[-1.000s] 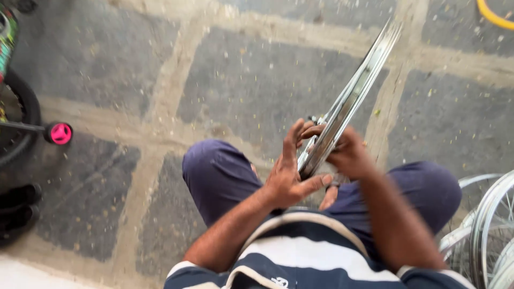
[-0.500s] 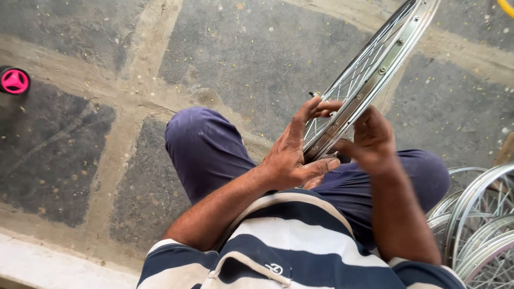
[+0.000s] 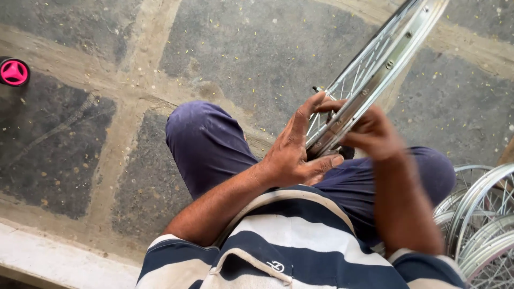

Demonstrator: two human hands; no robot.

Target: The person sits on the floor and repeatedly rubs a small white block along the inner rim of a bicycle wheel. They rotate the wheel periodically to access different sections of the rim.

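- We see a bare bicycle wheel rim point(image 3: 385, 64), shiny silver metal, running edge-on from the centre of the frame up to the upper right corner, tilted on a slant.
- Its thin wire spokes point(image 3: 353, 80) fan across the inner side, and small round holes dot the flat outer band.
- Our left hand point(image 3: 294, 155), at the centre of the frame, grasps the lower end of the rim: the thumb lies under the edge, the long fingers point(image 3: 310, 109) reach up over the spokes.
- Our right hand point(image 3: 375, 134), just right of centre, is curled around the same lower end from the other side, clenched on the rim.
- The rim's lower end sits above our lap, over dark blue trousers point(image 3: 209, 144); a blue-and-white striped shirt point(image 3: 300, 241) fills the bottom of the frame.
- The floor point(image 3: 107, 107) is rough dark grey stone slabs with wide, pale sandy joints, sprinkled with small yellowish specks.
- A pale concrete ledge point(image 3: 59, 262) runs along the lower left.
- More silver spoked rims point(image 3: 482, 225) are stacked at the lower right edge.
- A small pink round wheel point(image 3: 13, 72) shows at the left edge.
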